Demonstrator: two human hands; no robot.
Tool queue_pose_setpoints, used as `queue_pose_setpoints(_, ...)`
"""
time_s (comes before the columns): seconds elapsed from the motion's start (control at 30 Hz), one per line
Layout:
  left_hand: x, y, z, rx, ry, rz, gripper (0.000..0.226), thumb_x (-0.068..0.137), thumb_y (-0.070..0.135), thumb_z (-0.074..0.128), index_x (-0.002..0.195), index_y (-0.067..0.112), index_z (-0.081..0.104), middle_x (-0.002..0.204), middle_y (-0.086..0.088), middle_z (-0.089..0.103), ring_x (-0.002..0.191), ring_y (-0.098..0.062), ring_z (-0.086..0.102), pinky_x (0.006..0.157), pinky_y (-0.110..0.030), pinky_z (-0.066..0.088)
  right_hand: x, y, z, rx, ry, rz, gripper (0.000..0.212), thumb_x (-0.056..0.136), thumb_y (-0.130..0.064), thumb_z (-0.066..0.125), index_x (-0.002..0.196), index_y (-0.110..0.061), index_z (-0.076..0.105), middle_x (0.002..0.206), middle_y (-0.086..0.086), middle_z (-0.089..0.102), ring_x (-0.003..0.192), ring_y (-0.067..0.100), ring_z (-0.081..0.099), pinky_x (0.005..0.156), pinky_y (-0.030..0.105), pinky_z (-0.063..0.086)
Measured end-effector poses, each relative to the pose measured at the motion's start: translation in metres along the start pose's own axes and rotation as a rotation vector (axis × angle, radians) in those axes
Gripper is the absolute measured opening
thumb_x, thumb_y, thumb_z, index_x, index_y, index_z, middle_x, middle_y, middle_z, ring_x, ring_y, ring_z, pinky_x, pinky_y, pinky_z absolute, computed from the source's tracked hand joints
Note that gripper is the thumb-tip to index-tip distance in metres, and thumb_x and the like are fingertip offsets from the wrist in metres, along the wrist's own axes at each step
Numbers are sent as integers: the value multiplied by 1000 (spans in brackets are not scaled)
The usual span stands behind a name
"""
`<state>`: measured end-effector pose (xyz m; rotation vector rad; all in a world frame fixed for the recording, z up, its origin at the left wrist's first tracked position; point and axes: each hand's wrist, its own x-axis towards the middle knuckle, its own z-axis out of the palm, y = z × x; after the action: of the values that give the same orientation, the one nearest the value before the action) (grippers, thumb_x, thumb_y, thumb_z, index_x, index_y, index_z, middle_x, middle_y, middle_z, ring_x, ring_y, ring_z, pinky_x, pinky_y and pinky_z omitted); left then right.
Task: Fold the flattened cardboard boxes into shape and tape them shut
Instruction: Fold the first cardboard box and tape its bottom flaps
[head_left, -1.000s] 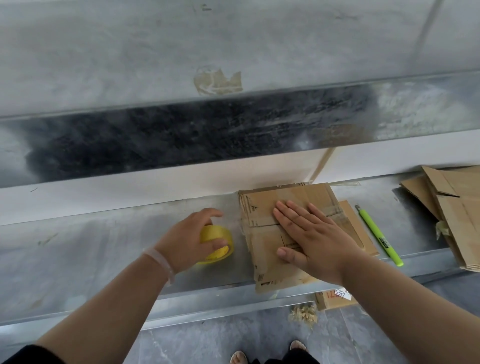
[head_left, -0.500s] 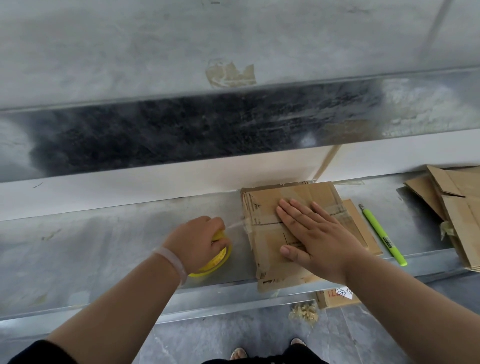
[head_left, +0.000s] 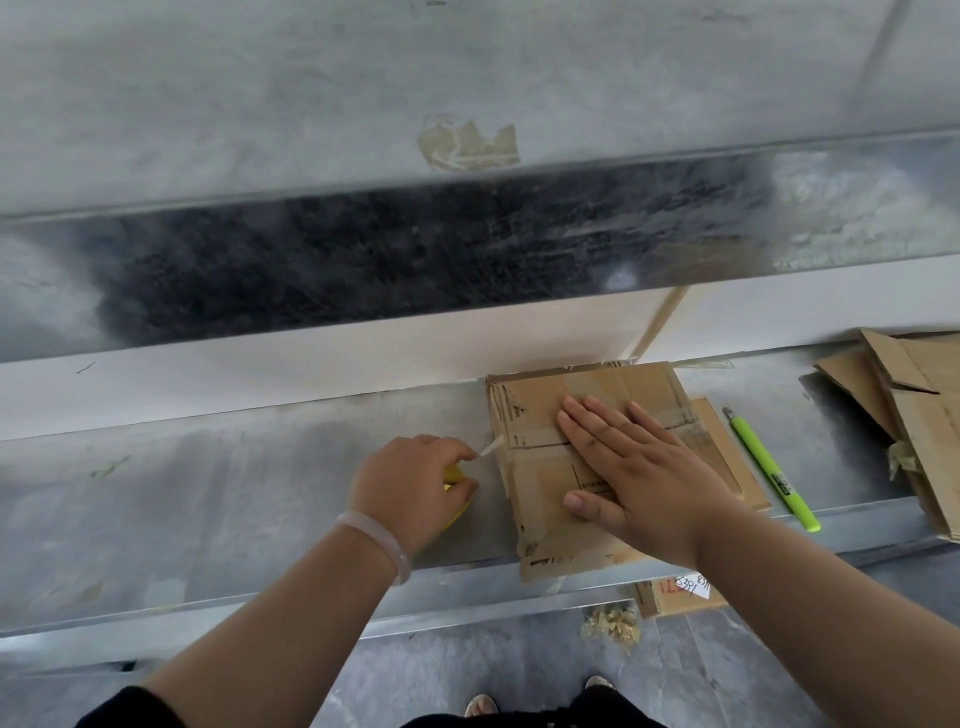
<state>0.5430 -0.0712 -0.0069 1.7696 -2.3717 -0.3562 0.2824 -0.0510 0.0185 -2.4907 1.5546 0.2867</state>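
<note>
Box (head_left: 535, 493): pressed under flat, outspread right hand (head_left: 644, 467). Tape roll (head_left: 453, 475), at its nine o'clock: clasped by left hand (head_left: 415, 483).

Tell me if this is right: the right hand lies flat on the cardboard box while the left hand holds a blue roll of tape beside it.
Not quite: the head view shows the roll of tape is yellow, not blue. Otherwise yes: the right hand lies flat on the cardboard box, the left hand holds the roll beside it.
</note>
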Motion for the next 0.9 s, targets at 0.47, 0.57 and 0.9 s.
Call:
queue_pose_setpoints(0.47, 14, 37, -3, 256, -103, -44, 35, 93, 50, 39, 85, 35, 70, 78, 15, 59, 76, -11, 53, 72, -32, 37, -2, 5, 9, 26, 125, -33, 92, 79, -80, -18, 154, -29, -11, 161, -12, -15, 147, 4, -20, 120, 34, -13)
queue_pose_setpoints(0.57, 16, 42, -6, 257, -75, -39, 35, 93, 47, 38, 75, 32, 65, 71, 14, 55, 70, -7, 49, 69, -30, 33, -8, 8, 9, 86, 277, -37, 83, 91, -72, -4, 157, -25, 11, 163, -9, 9, 150, 7, -1, 122, 33, -7)
queue_pose_setpoints(0.9, 14, 37, -3, 281, -40, -3, 30, 93, 48, 41, 79, 40, 66, 69, 20, 56, 64, 1, 47, 60, -23, 33, -49, 106, 47, 565, 434, 1001, 39, 102, -25, 41, 139, -18, 49, 139, 6, 50, 127, 23, 42, 108, 38, 33)
